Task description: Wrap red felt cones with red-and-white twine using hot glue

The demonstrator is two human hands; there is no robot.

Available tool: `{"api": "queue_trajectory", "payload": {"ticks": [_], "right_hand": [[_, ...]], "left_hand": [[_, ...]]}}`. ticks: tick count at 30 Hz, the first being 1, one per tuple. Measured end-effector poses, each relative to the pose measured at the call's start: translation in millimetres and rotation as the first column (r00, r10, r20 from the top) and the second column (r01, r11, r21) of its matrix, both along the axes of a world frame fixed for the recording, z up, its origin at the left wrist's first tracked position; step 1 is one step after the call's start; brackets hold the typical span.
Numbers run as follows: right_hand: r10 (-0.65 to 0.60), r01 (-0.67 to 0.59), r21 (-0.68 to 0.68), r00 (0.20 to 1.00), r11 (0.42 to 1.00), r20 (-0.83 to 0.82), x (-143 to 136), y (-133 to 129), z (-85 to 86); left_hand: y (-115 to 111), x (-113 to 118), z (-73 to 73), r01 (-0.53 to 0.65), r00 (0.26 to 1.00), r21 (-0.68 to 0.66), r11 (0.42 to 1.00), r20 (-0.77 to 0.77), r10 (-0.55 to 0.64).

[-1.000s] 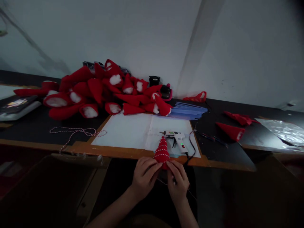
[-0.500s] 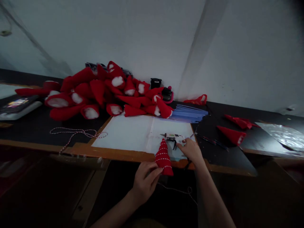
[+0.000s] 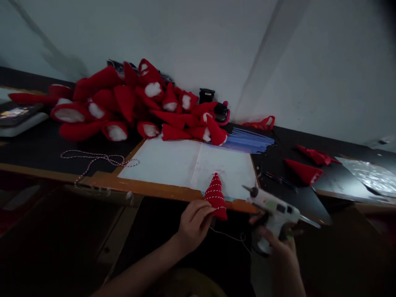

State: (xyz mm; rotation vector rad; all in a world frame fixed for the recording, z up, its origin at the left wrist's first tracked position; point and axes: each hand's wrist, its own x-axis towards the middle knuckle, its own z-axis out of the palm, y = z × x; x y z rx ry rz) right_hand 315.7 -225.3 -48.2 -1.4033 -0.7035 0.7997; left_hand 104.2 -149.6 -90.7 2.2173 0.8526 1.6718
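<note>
My left hand [image 3: 195,225] pinches a red felt cone [image 3: 215,194] near its wide lower end. Red-and-white twisted cord winds around the cone in a spiral, and its loose end [image 3: 229,236] hangs below. The cone points up, in front of the table's near edge. My right hand [image 3: 280,241], slightly blurred, grips a white glue gun [image 3: 274,207] by its handle. Its nozzle points left toward the cone, apart from it, and a glue stick sticks out of the back.
A heap of stuffed red cones [image 3: 123,97] covers the back left. White paper [image 3: 167,161] lies in the middle, with purple-blue sticks [image 3: 250,140] behind it. Looped cord [image 3: 99,156] lies left; a flat red cone [image 3: 305,171], pens [image 3: 280,179] and clear plastic [image 3: 369,175] lie right.
My right hand has lifted the glue gun off the paper and brought it closer, to the right of the cone. My left hand keeps its hold on the cone. The view has tilted slightly.
</note>
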Motion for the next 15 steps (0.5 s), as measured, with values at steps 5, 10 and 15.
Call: {"api": "queue_trajectory", "payload": {"ticks": [5,10,15], "right_hand": [[-0.031,0.043,-0.106,0.993,0.993,0.115,-26.8,-38.5,-23.7],[-0.092,0.101,0.002,0.896,0.995,0.434,-21.1,-48.3,-43.7],[-0.068,0.064,0.026,0.854,0.998,0.516,-30.5,-45.3,-38.7]], "left_hand": [[0.9,2.3,0.9,-0.026,1.0,0.001,1.0,0.001,0.026],[1.2,3.0,2.6,-0.054,0.999,0.009,0.998,0.001,0.054],[1.2,4.6,1.2,-0.05,0.999,0.0,0.999,0.008,0.05]]}}
